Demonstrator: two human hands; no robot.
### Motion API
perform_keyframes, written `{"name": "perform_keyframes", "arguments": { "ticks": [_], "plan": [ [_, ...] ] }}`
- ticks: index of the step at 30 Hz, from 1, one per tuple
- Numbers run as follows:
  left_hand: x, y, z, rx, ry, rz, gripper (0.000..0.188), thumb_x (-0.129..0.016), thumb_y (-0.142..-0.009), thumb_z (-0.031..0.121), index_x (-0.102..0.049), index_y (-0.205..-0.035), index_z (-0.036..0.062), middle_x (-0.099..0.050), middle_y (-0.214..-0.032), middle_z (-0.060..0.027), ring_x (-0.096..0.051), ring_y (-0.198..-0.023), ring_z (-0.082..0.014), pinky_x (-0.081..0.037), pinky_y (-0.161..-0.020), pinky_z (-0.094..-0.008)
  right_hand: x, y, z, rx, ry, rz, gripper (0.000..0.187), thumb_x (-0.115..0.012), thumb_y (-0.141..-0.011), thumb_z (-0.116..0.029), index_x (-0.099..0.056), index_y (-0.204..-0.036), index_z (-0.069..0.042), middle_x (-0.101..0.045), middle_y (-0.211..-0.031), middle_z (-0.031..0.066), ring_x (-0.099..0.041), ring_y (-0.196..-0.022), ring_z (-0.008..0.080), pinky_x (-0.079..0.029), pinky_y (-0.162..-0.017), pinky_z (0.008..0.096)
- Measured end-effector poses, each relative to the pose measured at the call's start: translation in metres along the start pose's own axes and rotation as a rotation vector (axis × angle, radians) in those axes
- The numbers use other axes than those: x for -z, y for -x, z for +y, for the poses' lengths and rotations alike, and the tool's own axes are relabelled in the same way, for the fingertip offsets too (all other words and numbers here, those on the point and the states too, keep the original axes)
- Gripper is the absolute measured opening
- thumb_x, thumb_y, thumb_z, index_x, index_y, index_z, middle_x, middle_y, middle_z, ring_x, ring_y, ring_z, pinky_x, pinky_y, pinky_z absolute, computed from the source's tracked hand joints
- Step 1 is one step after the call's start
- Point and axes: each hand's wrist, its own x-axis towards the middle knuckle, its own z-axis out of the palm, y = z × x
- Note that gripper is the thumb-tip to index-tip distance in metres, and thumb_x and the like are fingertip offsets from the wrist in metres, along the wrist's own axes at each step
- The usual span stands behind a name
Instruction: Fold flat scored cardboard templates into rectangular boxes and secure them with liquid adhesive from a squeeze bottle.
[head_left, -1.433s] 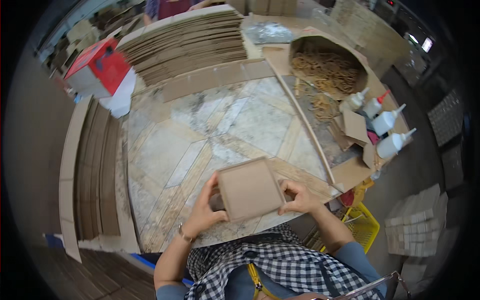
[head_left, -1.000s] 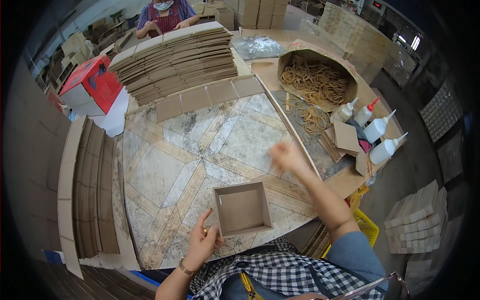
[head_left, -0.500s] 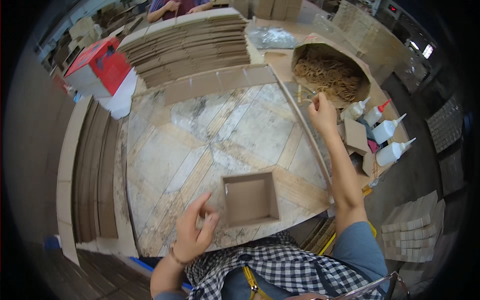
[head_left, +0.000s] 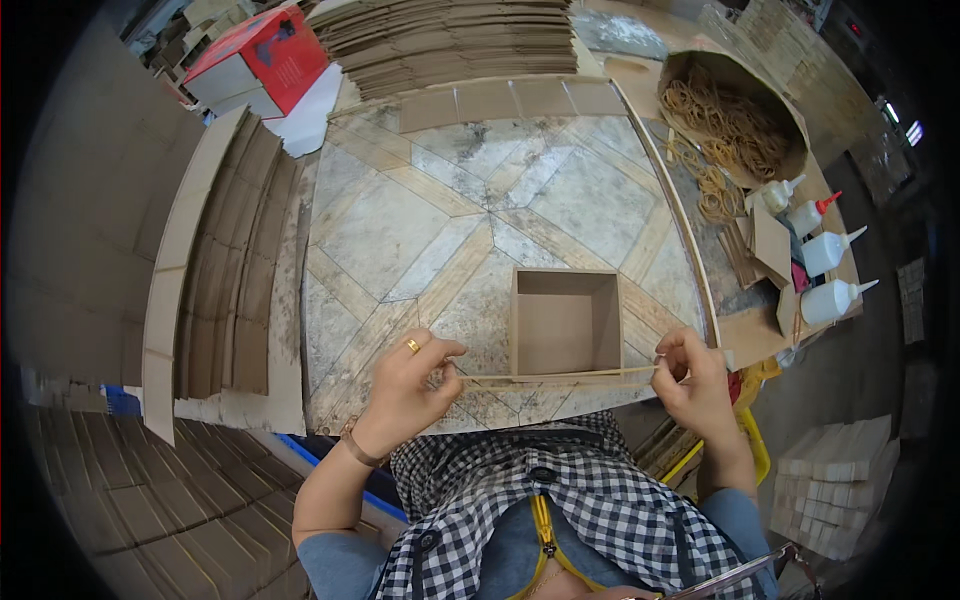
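Observation:
A tan rubber band (head_left: 490, 384) is stretched taut between my two hands, just in front of an open square cardboard box (head_left: 567, 318). Pinched fingers of my left hand (head_left: 408, 385) hold its left end; a ring and a bracelet show on this side. At the other end, the thumb and fingers of my right hand (head_left: 694, 385) are closed on the band, to the right of the box. The box sits on the patterned tabletop (head_left: 400, 225) near its front edge, with its inside in plain sight.
Flat cardboard stacks stand at the left (head_left: 225, 270) and back (head_left: 450, 45). A red and white box (head_left: 260, 60) is at the far left. On the right are a bag (head_left: 797, 120) of rubber bands (head_left: 725, 120), loose bands (head_left: 718, 195), cardboard pieces (head_left: 765, 245) and several glue bottles (head_left: 830, 300).
My right hand has come from beside the rubber-band bag to the front of the box. Both hands now stretch a band; the left has closed. The view has shifted too.

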Motion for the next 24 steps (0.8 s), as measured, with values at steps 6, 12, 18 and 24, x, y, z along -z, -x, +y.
{"name": "perform_keyframes", "arguments": {
  "ticks": [6,12,18,24],
  "plan": [
    [-0.022,-0.052,-0.008,-0.055,0.270,-0.083,0.071,-0.061,-0.066,-0.001,-0.041,-0.133,0.0061,-0.056,-0.121,-0.0140,-0.052,-0.116,-0.0260,-0.035,-0.104,-0.0393,-0.022,-0.037,0.032,0.141,-0.239,-0.102,0.061,-0.058,-0.074,-0.009,-0.044,-0.133,-0.004,-0.055,-0.123,0.0169,-0.056,-0.114,0.0252,-0.045,-0.093,0.0351],
    [-0.051,-0.076,-0.037,0.044,0.742,-0.058,0.051,-0.056,-0.066,-0.006,-0.053,-0.116,0.0003,-0.063,-0.107,-0.0117,-0.059,-0.104,-0.0206,-0.030,-0.110,-0.0427,-0.048,-0.078,0.043,0.207,-0.462,0.058,0.038,-0.050,-0.076,-0.003,-0.058,-0.112,0.002,-0.064,-0.104,0.0124,-0.061,-0.097,0.0197,-0.048,-0.082,0.0303],
    [-0.059,-0.095,-0.065,0.304,0.990,-0.329,0.021,-0.060,-0.075,-0.004,-0.065,-0.094,0.0005,-0.067,-0.096,-0.0100,-0.064,-0.090,-0.0177,-0.035,-0.107,-0.0433,-0.044,-0.131,0.063,-0.026,-0.656,-0.355,0.022,-0.049,-0.079,0.004,-0.067,-0.091,0.003,-0.067,-0.083,0.0059,-0.061,-0.080,0.0129,-0.048,-0.070,0.0250],
    [-0.024,-0.060,-0.051,-0.003,0.476,-0.145,0.054,-0.071,-0.079,0.033,-0.056,-0.124,0.0070,-0.052,-0.129,-0.0149,-0.054,-0.115,-0.0300,-0.038,-0.102,-0.0452,-0.057,-0.085,0.085,0.138,-0.981,-0.423,0.086,-0.086,-0.062,-0.023,-0.044,-0.133,0.002,-0.050,-0.132,0.0133,-0.045,-0.125,0.0232,-0.039,-0.099,0.0335]
  ]
}}
